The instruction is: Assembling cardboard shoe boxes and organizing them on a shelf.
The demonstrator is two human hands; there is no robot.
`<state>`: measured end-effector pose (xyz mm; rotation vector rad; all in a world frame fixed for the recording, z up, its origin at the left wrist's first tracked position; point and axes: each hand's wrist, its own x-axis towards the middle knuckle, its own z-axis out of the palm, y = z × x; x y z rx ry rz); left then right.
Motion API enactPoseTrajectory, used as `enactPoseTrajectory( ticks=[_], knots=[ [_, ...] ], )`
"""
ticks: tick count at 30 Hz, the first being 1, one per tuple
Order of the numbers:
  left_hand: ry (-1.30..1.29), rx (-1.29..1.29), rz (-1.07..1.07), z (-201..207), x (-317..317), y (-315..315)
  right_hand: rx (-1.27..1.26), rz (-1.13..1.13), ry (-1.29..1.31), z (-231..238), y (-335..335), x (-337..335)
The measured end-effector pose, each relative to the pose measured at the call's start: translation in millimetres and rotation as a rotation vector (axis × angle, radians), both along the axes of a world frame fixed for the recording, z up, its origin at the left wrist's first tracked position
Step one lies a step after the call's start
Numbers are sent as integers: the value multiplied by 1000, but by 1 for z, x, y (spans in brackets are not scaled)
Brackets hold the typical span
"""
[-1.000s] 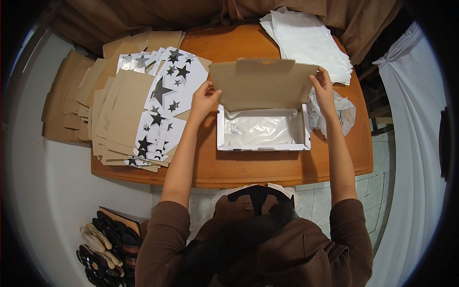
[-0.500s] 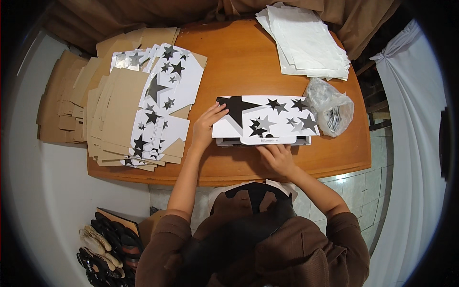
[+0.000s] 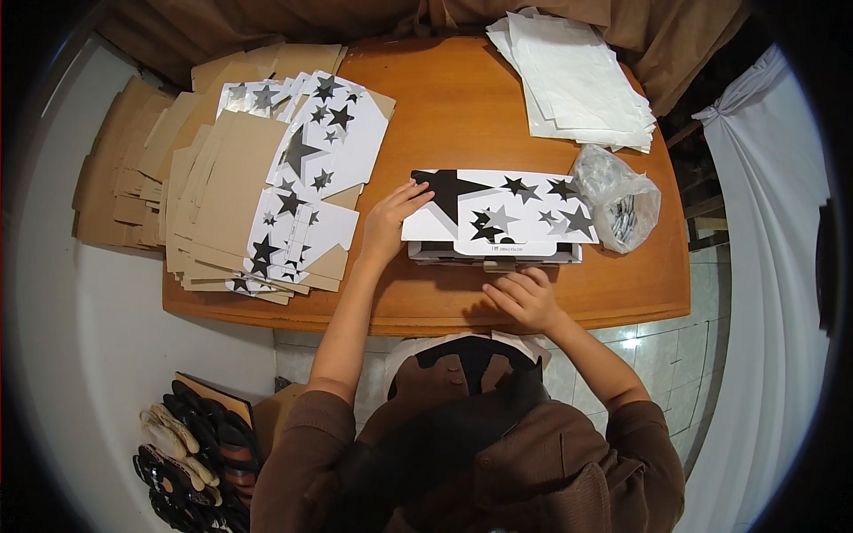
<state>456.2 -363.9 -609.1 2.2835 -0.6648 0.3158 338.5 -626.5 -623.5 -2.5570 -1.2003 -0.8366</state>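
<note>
A white cardboard box (image 3: 533, 211) printed with black and grey stars lies near the table's middle. Its lid has a front flap (image 3: 505, 250) that hangs out over the partly visible front side. My left hand (image 3: 389, 222) grips the box's left end, fingers over the lid's far left corner; its thumb is hidden. In front of the box, my right hand (image 3: 526, 300) is loosely curled with fingers apart and nothing visible in them. Its fingertips are close to the box's lower front, where a small brownish tab shows; contact is unclear.
Flat star-printed cardboard blanks (image 3: 306, 169) and plain brown ones (image 3: 218, 191) are piled at left. A clear plastic bag (image 3: 626, 209) with shiny contents stands against the box's right end. White sheets (image 3: 573, 80) lie at the far right. Sandals (image 3: 200, 453) are gathered below left.
My right hand has drawn back toward me from the box's front flap, its fingers now in view. My left hand remains on the box's left end.
</note>
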Motion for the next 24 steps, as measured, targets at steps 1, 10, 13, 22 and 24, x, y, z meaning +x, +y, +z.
enactPoseTrajectory(
  ticks=[1,10,13,22,24],
  knots=[
    [-16,20,0,0,0,1,61,-1,-58,7,-4,0],
    [-55,56,-12,0,-2,2,-215,-362,208,55,-34,33],
    [-33,79,-16,-4,-3,5,-179,-290,350,53,-33,34],
    [83,73,-21,4,-6,7,-168,-189,321,50,-31,43],
    [109,76,-34,13,-6,15,-150,-198,322,50,-30,43]
  ],
)
